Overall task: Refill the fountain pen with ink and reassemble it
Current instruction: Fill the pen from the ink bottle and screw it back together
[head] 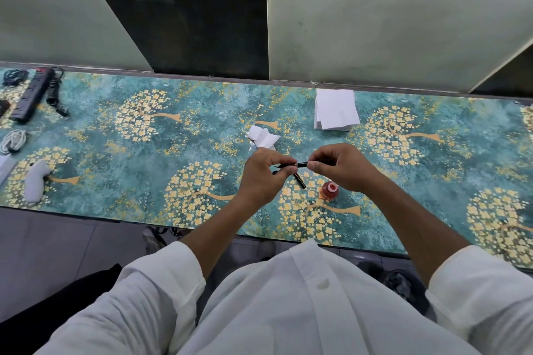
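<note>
Black slim fountain pen (pixel 300 164): gripped between left hand (pixel 264 174) and right hand (pixel 341 166), above table. Uncapped red ink bottle (pixel 329 189) near right wrist; a knock likely spills it.

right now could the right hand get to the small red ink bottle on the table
Probably yes. The small red ink bottle stands uncapped just below the right hand, with nothing between them. But that hand is pinching the thin black pen, so it would have to let go first.
</note>
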